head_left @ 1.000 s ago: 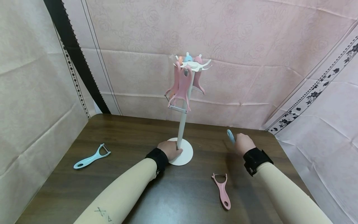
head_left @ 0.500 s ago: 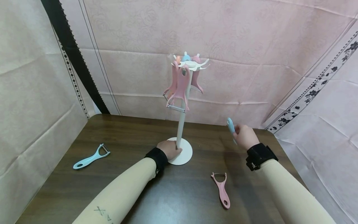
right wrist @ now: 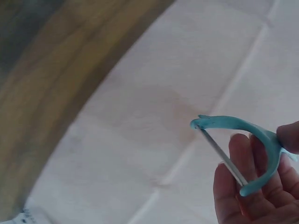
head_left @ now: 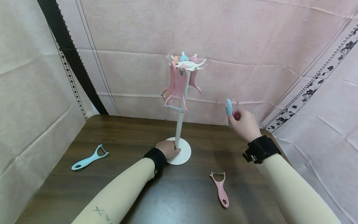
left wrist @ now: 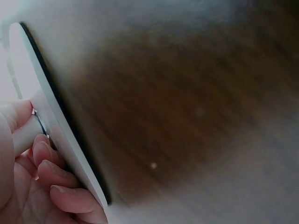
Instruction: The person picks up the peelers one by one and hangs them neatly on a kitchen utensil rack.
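My left hand [head_left: 168,150] grips the white pole [left wrist: 29,136] of a hanging stand just above its round base [head_left: 185,152]. Pink peelers [head_left: 179,84] hang from the stand's hooked top [head_left: 190,65], where orange, blue and pink handle ends also show. Off to the right, my right hand [head_left: 245,124] pinches a blue peeler [head_left: 228,107] in the air, handle end up. In the right wrist view the blue peeler's forked head [right wrist: 268,154] and metal blade stick out past the thumb and fingers.
A second blue peeler [head_left: 86,161] lies on the brown table [head_left: 126,193] at the left. A pink peeler [head_left: 222,191] lies at the front right. Patterned pale cloth [head_left: 134,77] surrounds the table at the back and sides.
My right hand has risen from low over the table with the blue peeler, which now stands more upright. The left hand keeps its grip on the pole.
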The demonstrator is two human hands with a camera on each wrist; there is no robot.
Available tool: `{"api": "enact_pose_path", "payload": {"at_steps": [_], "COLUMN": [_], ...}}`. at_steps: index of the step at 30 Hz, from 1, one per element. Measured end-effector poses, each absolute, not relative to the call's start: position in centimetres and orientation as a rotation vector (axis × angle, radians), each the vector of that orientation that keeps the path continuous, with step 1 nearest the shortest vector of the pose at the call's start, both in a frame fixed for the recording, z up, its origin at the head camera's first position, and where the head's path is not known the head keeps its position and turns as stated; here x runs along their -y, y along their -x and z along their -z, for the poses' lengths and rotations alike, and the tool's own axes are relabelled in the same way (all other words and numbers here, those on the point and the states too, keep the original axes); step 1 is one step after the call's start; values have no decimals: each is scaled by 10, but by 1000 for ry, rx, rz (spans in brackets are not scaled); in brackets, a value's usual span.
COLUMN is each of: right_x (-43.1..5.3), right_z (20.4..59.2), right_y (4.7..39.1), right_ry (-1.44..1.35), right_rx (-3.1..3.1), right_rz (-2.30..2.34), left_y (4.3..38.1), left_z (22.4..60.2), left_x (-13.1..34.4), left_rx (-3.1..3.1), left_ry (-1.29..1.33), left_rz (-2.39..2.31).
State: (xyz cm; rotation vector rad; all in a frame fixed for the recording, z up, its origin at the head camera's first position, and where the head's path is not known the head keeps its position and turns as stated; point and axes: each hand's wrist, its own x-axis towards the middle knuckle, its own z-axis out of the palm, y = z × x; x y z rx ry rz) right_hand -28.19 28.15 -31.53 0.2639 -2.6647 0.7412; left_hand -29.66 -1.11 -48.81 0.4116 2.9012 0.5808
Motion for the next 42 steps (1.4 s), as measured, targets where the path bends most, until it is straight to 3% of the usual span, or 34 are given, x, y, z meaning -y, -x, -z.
{"api": "enact_pose_path", "payload": {"at_steps": [16, 42], "right_x": [-223, -174], "right_z": [236, 212], "right_y": [262, 269], "right_ry": [-406, -546], "right_rx": [2427, 2153], "right_rz": [-832, -922], "left_y": [295, 291], "left_z": [484, 481], "left_x": [11, 12], "left_rx": [-2896, -2911], "left_ry": [-400, -432], "left_rz": [-574, -550]}}
